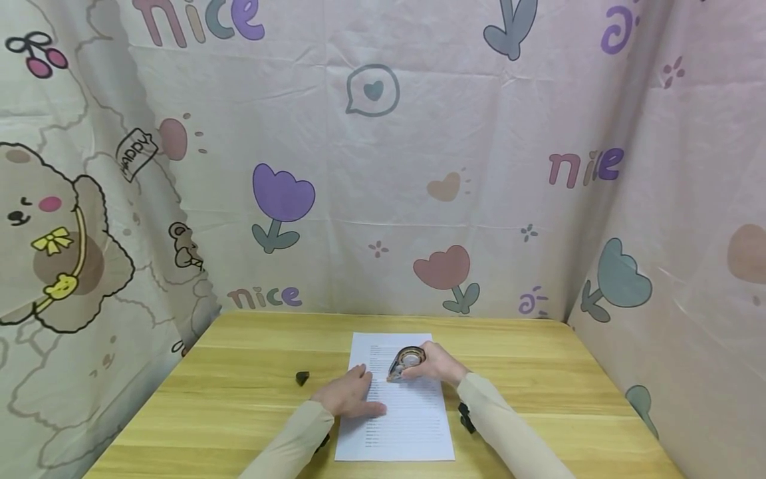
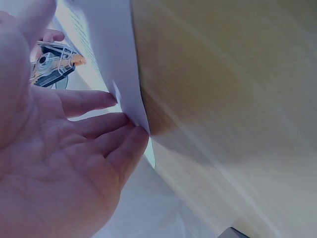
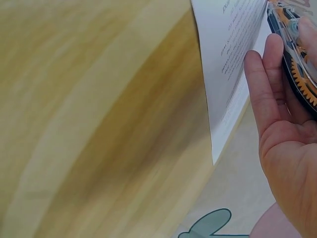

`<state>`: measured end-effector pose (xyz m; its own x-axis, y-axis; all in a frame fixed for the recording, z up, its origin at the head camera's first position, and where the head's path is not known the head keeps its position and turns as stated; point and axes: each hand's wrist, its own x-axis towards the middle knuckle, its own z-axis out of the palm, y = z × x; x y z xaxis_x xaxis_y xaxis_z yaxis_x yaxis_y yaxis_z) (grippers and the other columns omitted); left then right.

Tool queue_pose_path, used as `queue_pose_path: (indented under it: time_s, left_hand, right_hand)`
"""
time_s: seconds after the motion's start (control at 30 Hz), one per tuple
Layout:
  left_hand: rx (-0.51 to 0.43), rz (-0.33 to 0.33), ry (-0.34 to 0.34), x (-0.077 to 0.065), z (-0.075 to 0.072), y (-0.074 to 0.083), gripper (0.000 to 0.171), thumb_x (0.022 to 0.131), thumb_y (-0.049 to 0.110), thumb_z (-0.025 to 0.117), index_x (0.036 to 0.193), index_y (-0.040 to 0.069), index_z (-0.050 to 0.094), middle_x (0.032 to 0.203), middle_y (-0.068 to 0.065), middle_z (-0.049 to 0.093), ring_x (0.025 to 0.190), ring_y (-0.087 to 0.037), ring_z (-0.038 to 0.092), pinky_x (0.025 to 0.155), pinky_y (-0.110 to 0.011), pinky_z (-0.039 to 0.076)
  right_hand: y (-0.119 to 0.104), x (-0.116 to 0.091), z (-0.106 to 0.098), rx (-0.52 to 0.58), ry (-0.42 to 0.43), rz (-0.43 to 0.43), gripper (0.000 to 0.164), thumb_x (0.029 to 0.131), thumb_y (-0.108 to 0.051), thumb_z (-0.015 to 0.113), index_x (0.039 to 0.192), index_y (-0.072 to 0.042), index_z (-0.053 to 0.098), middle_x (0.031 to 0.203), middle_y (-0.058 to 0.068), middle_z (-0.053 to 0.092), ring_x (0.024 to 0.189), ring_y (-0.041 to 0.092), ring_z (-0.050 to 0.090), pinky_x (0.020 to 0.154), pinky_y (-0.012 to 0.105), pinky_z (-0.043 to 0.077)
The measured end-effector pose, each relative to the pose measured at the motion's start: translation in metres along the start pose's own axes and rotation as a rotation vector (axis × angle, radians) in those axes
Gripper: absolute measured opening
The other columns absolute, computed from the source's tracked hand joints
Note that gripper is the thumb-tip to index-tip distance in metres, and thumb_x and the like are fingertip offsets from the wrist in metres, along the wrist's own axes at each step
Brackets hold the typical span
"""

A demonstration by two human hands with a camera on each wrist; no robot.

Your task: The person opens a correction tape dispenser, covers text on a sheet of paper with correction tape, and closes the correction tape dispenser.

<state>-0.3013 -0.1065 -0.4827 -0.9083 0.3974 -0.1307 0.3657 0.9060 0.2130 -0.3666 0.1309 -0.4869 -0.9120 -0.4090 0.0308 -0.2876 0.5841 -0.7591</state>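
Observation:
A printed sheet of paper (image 1: 413,439) lies flat on the wooden table. My left hand (image 1: 347,394) rests on its left side, fingers extended and thumb spread toward the text; in the left wrist view the fingertips touch the paper's edge. With my right hand (image 1: 441,366) I grip a correction tape (image 1: 409,359) whose tip meets the printed lines in the upper half of the page. Through its clear case, an orange gear (image 3: 301,79) shows in the right wrist view. The orange tip (image 2: 78,59) appears beyond my left hand in the left wrist view.
A small black object (image 1: 302,378) lies on the table (image 1: 251,352) left of the sheet. More black pieces (image 1: 467,419) sit beside my right forearm, and another (image 1: 324,442) is partly hidden by my left sleeve. A patterned curtain (image 1: 371,166) hangs behind the table and along its sides.

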Motion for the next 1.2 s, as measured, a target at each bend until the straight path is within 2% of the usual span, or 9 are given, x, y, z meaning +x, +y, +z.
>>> queue_pose_path:
  time_s: [0.1, 0.27, 1.2]
  left_hand:
    - [0.023, 0.007, 0.019, 0.0007, 0.0011, -0.0002, 0.089, 0.083, 0.063, 0.065, 0.142, -0.002, 0.046, 0.152, -0.023, 0.039, 0.139, -0.037, 0.041, 0.115, -0.049, 0.038]
    - [0.041, 0.021, 0.037, 0.0015, 0.0026, -0.001, 0.091, 0.081, 0.062, 0.068, 0.141, -0.003, 0.047, 0.15, -0.023, 0.041, 0.138, -0.037, 0.042, 0.114, -0.049, 0.039]
    - [-0.021, -0.004, 0.009, 0.0, -0.0002, -0.001, 0.094, 0.079, 0.061, 0.071, 0.144, -0.001, 0.044, 0.154, -0.022, 0.037, 0.141, -0.037, 0.038, 0.116, -0.051, 0.035]
  right_hand:
    - [-0.0003, -0.0008, -0.0004, 0.004, 0.003, 0.007, 0.025, 0.074, -0.022, 0.086, 0.088, -0.008, 0.072, 0.078, -0.002, 0.072, 0.07, 0.011, 0.06, 0.068, 0.027, 0.054]
    - [0.0013, -0.0009, -0.0008, 0.015, -0.003, 0.017, 0.025, 0.074, -0.023, 0.086, 0.088, -0.008, 0.072, 0.078, -0.002, 0.072, 0.07, 0.01, 0.06, 0.068, 0.026, 0.053]
    - [0.0082, -0.0064, -0.0069, 0.009, 0.01, 0.001, 0.023, 0.074, -0.022, 0.086, 0.085, -0.008, 0.071, 0.075, -0.002, 0.07, 0.067, 0.01, 0.059, 0.063, 0.027, 0.053]
